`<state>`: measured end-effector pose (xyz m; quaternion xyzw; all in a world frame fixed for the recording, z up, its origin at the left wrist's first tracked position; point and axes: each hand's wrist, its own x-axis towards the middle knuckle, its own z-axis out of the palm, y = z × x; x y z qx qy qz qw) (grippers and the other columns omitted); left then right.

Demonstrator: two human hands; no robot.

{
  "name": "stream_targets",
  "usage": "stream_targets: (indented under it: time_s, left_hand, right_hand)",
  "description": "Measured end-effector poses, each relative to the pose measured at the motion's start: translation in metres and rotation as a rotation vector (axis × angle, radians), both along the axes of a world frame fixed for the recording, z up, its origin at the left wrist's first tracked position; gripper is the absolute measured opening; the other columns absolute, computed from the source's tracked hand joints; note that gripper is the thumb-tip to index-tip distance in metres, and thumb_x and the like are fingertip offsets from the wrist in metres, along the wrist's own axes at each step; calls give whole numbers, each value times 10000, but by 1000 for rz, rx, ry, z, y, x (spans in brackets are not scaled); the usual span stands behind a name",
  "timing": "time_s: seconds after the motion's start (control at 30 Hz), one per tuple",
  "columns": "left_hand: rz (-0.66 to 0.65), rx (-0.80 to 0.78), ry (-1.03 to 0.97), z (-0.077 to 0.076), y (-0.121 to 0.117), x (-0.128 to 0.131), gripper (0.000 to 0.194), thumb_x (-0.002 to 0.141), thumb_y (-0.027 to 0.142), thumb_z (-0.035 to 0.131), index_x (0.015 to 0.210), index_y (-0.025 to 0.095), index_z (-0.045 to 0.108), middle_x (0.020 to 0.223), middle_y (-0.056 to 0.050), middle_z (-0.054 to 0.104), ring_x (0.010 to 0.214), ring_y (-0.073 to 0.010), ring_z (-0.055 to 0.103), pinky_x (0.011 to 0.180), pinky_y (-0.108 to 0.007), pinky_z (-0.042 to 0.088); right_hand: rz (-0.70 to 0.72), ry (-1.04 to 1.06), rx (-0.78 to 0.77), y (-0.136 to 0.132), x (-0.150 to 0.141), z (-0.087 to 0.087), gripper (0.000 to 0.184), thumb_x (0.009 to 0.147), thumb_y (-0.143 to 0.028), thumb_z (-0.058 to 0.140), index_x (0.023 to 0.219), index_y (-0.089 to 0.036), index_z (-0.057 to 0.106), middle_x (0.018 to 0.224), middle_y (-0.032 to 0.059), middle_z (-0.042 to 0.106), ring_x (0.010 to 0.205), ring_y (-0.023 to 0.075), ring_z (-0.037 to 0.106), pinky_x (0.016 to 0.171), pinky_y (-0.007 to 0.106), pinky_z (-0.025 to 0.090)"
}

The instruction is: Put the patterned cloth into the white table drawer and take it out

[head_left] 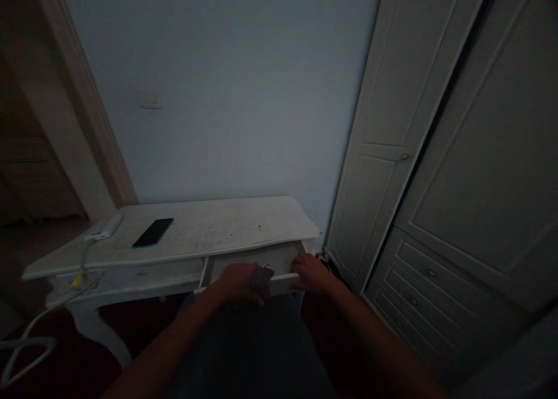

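Observation:
A white table (218,218) with a worn top stands against the wall, and its right-hand drawer (281,259) is pulled out. My left hand (238,281) is closed on a crumpled grey cloth (261,280), which lies against the drawer's front panel. At the drawer's right front corner, my right hand (310,273) grips the edge, fingers bent over it toward the inside. Part of the drawer's interior is hidden by my hands; the visible part is bare and pale.
A dark phone (153,232) and a white power strip (104,227) lie on the tabletop's left. A white cable (30,329) hangs at the left. Close on the right stands a white wardrobe (379,172) with drawers (425,282). A light switch (150,99) is on the wall.

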<state>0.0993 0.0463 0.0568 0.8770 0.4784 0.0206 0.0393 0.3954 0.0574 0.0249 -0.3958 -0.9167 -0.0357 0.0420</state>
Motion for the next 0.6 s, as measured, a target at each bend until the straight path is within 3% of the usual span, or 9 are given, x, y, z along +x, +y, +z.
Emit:
stream_targets:
  time_s: [0.1,0.2,0.27,0.4,0.5,0.6]
  left_hand:
    - [5,20,37,-2,-8,47,815,683,722,824,1290,206,653,1182,-150,775,1059,-378,730,880,-433,554]
    - [30,96,11,-7,-22,89,684,859,534,739,1405,162,560,1270,-194,724,1158,-385,682,993,-496,501]
    - [25,123,6,-9,-28,100,608,907,387,679,1446,152,523,1322,-205,693,1213,-378,652,1033,-509,470]
    - [-18,94,20,-9,-27,77,557,854,288,677,1399,223,580,1218,-127,748,1109,-333,706,950,-439,509]
    - [0,72,21,-5,-24,38,456,874,320,656,1326,269,629,1160,-88,777,1037,-303,736,872,-390,527]
    - [51,67,16,-3,-25,-5,402,887,293,655,1289,302,649,1180,-66,785,1065,-285,738,872,-366,530]
  right_hand:
    - [9,26,-15,4,6,-8,408,895,-516,763,1100,-163,747,1183,141,701,1126,313,608,976,412,441]
    - [-5,40,0,7,4,-13,315,864,-386,790,1085,-166,753,1169,142,710,1119,309,611,995,401,445]
    - [-18,52,10,7,3,-14,295,848,-332,792,1092,-172,752,1164,134,716,1117,303,612,1001,390,448]
    - [-61,25,1,3,3,-9,361,846,-428,812,1074,-152,762,1139,143,723,1086,312,627,963,388,471]
    - [-58,7,-23,2,3,-4,476,826,-568,829,1052,-153,776,1184,145,720,1118,324,629,974,394,472]
    - [-63,-6,-50,1,2,0,501,816,-604,835,1046,-162,786,1216,137,718,1152,327,628,996,396,466]
